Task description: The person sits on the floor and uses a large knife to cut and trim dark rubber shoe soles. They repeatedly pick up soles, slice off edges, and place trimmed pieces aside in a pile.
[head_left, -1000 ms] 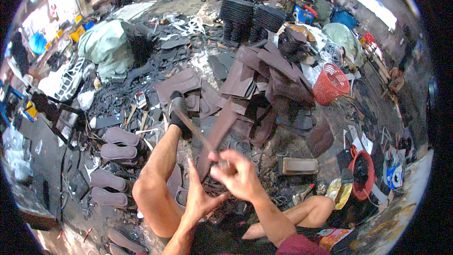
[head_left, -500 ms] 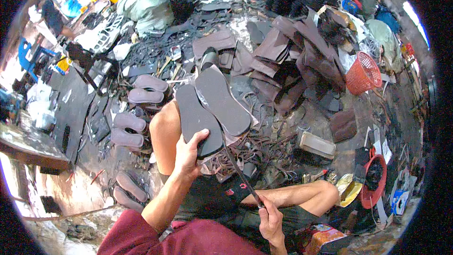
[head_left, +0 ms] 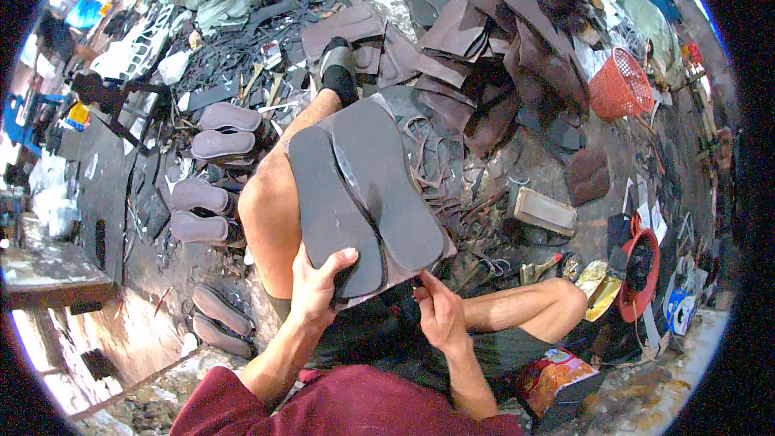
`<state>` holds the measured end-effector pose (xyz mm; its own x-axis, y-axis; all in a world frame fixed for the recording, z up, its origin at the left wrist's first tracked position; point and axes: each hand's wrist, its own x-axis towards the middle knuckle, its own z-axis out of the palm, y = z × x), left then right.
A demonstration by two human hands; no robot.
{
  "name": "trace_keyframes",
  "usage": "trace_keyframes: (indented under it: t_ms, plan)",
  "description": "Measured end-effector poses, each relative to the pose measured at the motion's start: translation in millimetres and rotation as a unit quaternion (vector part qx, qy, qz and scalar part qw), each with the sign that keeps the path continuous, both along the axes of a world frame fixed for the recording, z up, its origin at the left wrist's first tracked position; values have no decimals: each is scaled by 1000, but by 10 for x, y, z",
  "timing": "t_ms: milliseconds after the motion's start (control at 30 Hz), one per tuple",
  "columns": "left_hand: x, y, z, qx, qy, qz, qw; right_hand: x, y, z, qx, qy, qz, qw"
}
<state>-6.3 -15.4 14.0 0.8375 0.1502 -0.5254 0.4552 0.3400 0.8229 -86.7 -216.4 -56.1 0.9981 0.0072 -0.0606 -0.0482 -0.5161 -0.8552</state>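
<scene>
My left hand [head_left: 313,284] is closed on the near end of a dark grey shoe sole [head_left: 333,210], thumb on top. Lying against it is a second grey sole [head_left: 389,182] on a sheet whose pale edge shows around it. Beside the near edge of that sheet, my right hand [head_left: 441,312] is closed round the dark handle of a knife. Its long thin blade is mostly hidden now, and I cannot tell whether it touches the sheet. Both soles are tilted above my lap, near my bent left knee [head_left: 270,202].
Finished-looking sole pairs [head_left: 222,144] lie in a column on the left. Brown sheets [head_left: 464,32] are heaped ahead, amid dark scraps. Rightward are a red basket [head_left: 620,85], a pale rectangular block [head_left: 545,210] and a red bowl [head_left: 643,278]. A low wooden table [head_left: 56,274] stands far left.
My right hand has moved up and slightly left to the soles' near edge; the knife blade, visible before, is mostly hidden. The soles have turned slightly and come nearer, and the view has shifted.
</scene>
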Motion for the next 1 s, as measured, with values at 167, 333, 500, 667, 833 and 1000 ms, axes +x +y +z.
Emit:
trace_keyframes:
  t_ms: [167,333,500,667,833,1000]
  plan:
    - [-72,214,-84,-9,28,-36,999,364,-136,-244,-43,-54,157,985]
    - [-85,238,-55,-18,48,-40,998,431,497,-867,314,82,-13,946]
    - [-190,147,-22,-50,25,-84,995,1662,606,-207,301,124,-25,945]
    - [-222,174,7,-69,-40,-30,996,1398,561,368,504,101,28,857]
    - [-157,301,61,-58,-102,-59,991,403,277,634,321,-5,76,944]
    - [136,549,424,-131,5,-102,986,-131,105,479,254,10,12,967]
